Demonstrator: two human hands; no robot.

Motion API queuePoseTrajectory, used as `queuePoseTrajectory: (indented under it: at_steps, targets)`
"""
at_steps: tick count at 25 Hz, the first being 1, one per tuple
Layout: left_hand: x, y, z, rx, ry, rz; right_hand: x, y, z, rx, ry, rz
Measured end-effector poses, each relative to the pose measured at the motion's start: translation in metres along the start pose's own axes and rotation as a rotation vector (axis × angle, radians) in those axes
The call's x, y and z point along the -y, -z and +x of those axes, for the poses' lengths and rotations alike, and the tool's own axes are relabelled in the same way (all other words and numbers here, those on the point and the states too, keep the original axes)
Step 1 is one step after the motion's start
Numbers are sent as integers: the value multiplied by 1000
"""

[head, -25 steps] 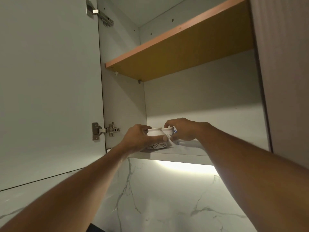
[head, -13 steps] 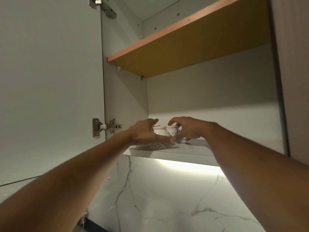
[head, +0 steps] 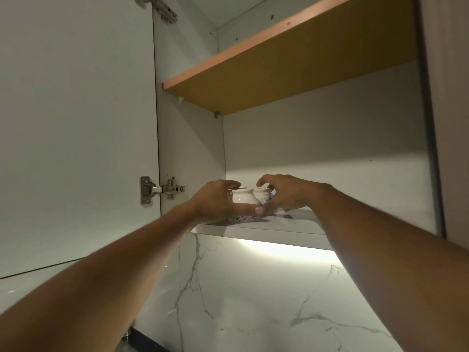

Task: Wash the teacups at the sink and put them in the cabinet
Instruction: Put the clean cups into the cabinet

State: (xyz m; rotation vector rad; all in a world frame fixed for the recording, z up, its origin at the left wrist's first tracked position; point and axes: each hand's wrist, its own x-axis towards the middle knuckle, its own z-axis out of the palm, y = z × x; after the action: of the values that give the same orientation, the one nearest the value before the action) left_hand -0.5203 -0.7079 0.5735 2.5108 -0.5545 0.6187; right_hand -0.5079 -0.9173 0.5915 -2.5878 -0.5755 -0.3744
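Note:
Two white teacups stand side by side on the cabinet's bottom shelf (head: 291, 228), near its front left corner. The left teacup (head: 242, 199) has dark speckles round its base. My left hand (head: 215, 203) holds it, thumb across the front and fingers arched over the rim. The right teacup (head: 262, 194) shows a blue mark on its side and is mostly hidden. My right hand (head: 286, 195) curls round it from the right, with its fingers arched above the rim.
The white cabinet door (head: 76, 123) stands open on the left, on metal hinges (head: 162, 190). An orange-brown upper shelf (head: 291, 72) spans the cabinet above. Below is a marble-patterned wall (head: 253, 301) lit by a strip light (head: 284, 247).
Both hands have moved the teacups slightly deeper onto the shelf. The fingers of both hands have lifted from a tight grip to an arch over the rims.

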Motion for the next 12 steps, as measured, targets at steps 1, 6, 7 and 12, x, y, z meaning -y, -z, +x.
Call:
queuePoseTrajectory:
  at_steps: [1,6,7,12]
  targets:
    - [2,-1,0,2,-6,-4,0,0,-1,-7,4,-12]
    - [0,7,-6,-35,7,-185,-1,0,1,-65,8,-64]
    - [-1,13,-5,-70,19,-241,-2,1,1,-76,7,-80]
    - [-4,24,-5,75,33,-196,1,0,3,-68,32,-64]
